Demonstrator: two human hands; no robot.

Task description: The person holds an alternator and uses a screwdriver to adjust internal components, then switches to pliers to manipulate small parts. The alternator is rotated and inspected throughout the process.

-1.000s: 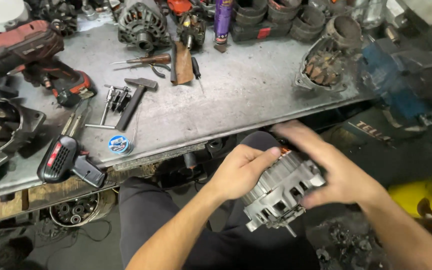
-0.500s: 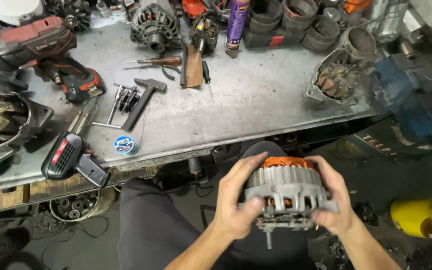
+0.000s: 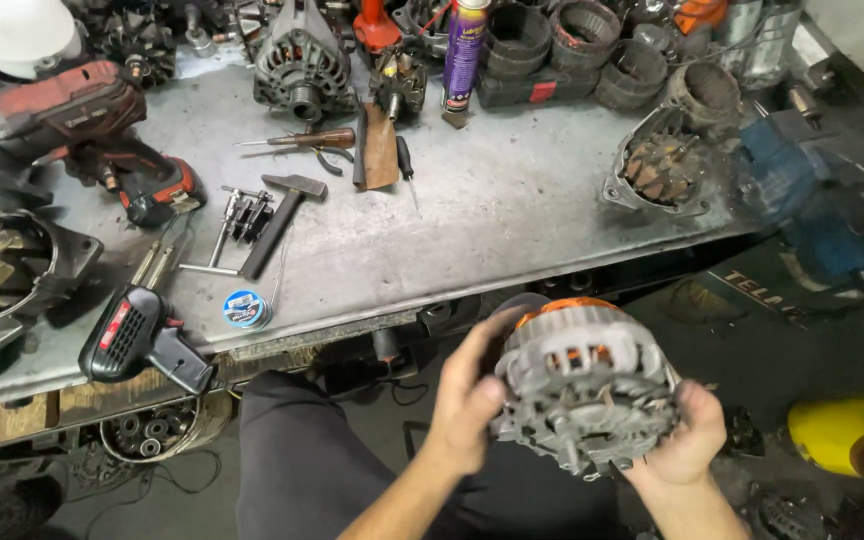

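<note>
Grimy grey metal workbench fills the upper 2/3 of the frame, crowded with tools and car parts. Below its front edge, at lower right, the person holds an alternator over their lap, off the bench, with both hands. The left hand wraps its left side, fingers curled around the housing; the right hand cups its lower right rim from beneath. Orange copper windings show through the slots and along the top edge, so the unit looks largely assembled, with its ribbed grey casing closed. No tool is in either hand: the hammer, the screwdriver and the cordless impact driver all lie untouched at upper left. Another alternator and an opened housing sit on the bench.
</note>
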